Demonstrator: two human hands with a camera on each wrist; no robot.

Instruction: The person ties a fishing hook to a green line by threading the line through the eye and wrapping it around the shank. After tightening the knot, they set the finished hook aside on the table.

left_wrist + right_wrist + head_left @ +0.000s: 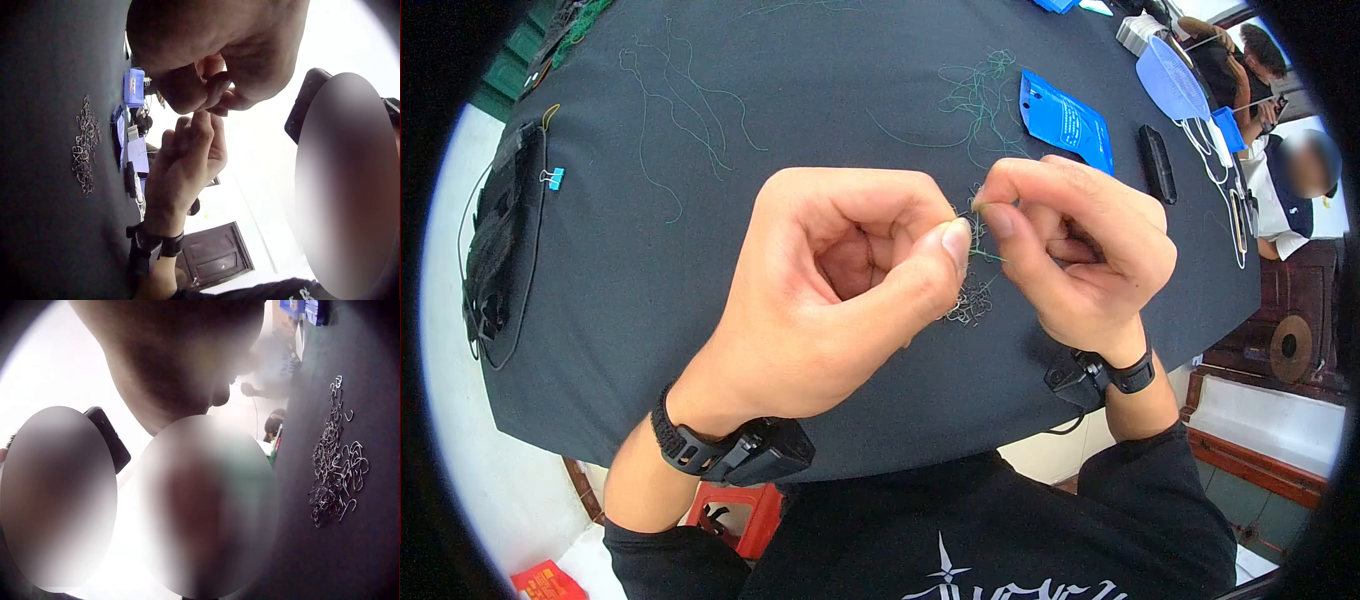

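Thumb and index finger of the left hand are pinched together on a fine green thread. Just to its right, the right hand pinches the thread too, the fingertips of both hands close together. Whether a small hook is also between the fingertips cannot be told. A pile of small metal hooks lies on the dark cloth beyond and below the hands, partly covered by them; the hooks show fully in the right wrist view. In the left wrist view the right hand faces the left hand.
Loose green threads lie at the back, with more threads at back left. A blue packet, a black case and a blue basket stand right. A black bag with a clip lies left.
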